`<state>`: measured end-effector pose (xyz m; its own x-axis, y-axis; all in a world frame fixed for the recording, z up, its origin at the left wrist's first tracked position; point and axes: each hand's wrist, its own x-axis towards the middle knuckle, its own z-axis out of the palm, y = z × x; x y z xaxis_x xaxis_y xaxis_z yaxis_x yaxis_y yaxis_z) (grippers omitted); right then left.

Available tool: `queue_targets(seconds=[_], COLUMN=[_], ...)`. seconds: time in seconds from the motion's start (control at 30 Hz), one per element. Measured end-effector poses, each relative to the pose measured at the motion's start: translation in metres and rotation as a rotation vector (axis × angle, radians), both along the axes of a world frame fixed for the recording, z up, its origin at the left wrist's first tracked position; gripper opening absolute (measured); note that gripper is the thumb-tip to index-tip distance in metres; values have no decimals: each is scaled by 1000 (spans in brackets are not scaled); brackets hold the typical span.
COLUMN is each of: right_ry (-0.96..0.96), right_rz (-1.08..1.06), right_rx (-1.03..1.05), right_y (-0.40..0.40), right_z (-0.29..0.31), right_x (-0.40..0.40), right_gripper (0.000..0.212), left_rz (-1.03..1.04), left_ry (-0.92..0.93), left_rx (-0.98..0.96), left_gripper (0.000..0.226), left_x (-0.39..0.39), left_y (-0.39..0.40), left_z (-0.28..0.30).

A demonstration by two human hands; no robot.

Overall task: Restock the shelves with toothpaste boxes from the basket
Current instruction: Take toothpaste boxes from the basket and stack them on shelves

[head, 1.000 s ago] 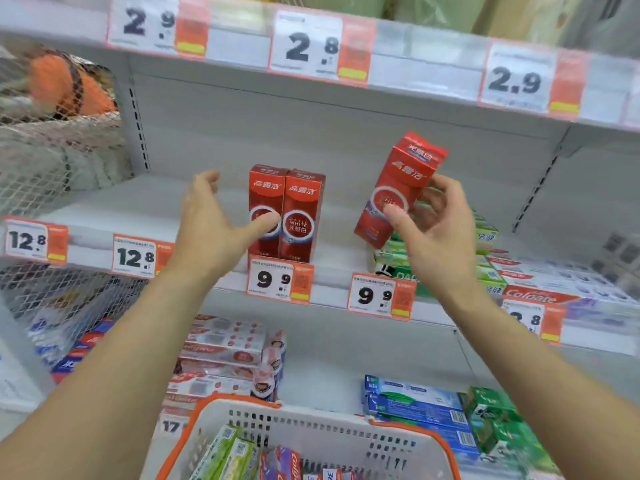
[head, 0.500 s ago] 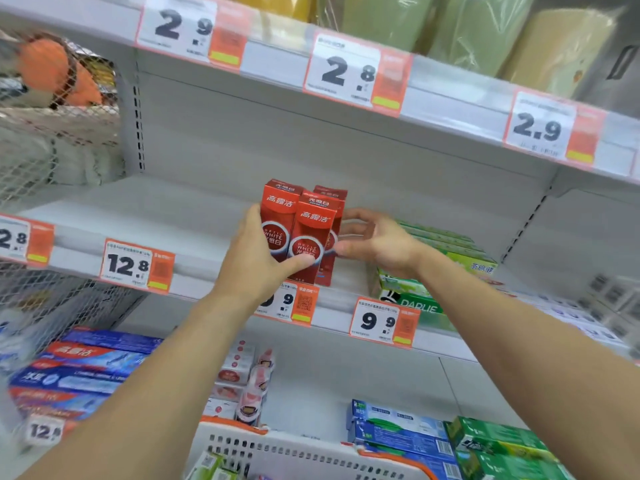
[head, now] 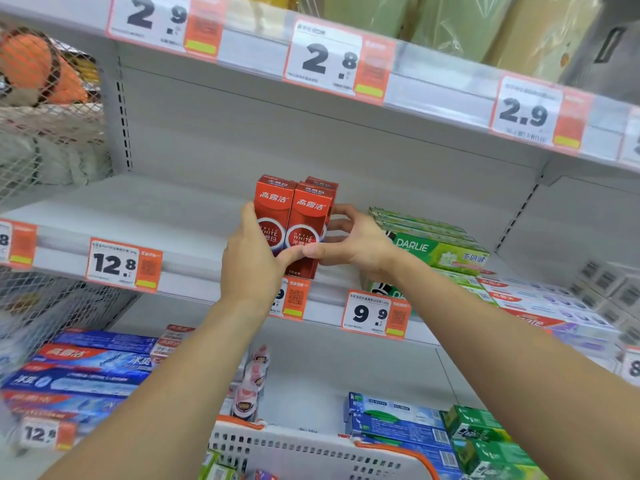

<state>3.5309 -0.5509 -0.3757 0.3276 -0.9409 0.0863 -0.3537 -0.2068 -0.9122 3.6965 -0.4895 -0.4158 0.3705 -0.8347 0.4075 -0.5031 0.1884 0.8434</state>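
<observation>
On the grey metal middle shelf (head: 138,216), three upright red cardboard toothpaste boxes (head: 273,216) stand clustered near the front edge: two side by side in front, the third behind the right one, only its top and right edge visible. Left hand (head: 251,261): palm against the left face of the left box, thumb across the lower front of the right box; grip clasps the cluster from the left. Right hand (head: 353,240): fingers curled round the right side of the cluster, thumb on the lower front, tip meeting the left thumb; grip clasps the same boxes from the right.

Just right of the cluster: stack of flat green Darlie toothpaste cartons (head: 436,251), close to the right hand. White-and-orange price tags (head: 124,265) line the shelf edge, reading 12.8 and 9.9. Lower shelf: blue toothpaste cartons (head: 86,368) at left, blue and green ones at right. White perforated plastic basket with orange rim (head: 311,452) at bottom of view, green boxes partly visible inside.
</observation>
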Motion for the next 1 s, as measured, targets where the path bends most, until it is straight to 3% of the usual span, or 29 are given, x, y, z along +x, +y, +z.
queue_targets(seconds=[0.27, 0.5, 0.73, 1.0], right_ry=[-51, -25, 15, 101], right_rz=[81, 70, 89, 209], right_rx=[98, 90, 81, 183], right_y=[-6, -6, -12, -23], right_z=[2, 3, 5, 11], right_x=[-11, -14, -16, -4], right_gripper=[87, 86, 85, 104], left_rz=[-25, -14, -45, -46], left_ry=[12, 110, 90, 58], left_rx=[29, -25, -15, -2], left_gripper=[67, 74, 81, 83], left_x=[-10, -18, -14, -9], left_y=[5, 9, 4, 5], left_z=[4, -1, -2, -4])
